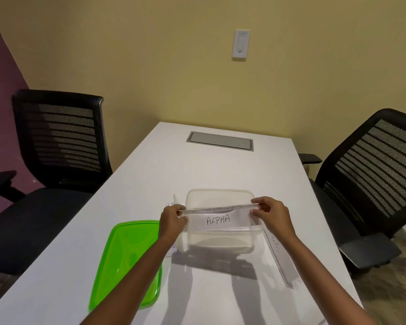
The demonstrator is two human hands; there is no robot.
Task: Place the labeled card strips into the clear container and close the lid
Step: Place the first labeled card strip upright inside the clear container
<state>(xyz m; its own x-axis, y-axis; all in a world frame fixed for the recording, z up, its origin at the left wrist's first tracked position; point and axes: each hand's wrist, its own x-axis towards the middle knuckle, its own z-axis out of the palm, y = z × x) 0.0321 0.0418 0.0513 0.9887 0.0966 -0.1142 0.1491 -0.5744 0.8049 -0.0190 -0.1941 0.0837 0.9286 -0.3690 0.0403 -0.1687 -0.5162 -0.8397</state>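
A clear plastic container stands open on the white table. Over its opening I hold a long white card strip marked "ALPHA", stretched level between both hands. My left hand pinches its left end and my right hand pinches its right end. Another labeled strip lies on the table just right of the container. More strips poke out behind my left hand, partly hidden. The green lid lies flat to the container's left.
A grey cable hatch is set into the table's far end. Black mesh office chairs stand at the left and right sides. A wall switch is on the yellow wall.
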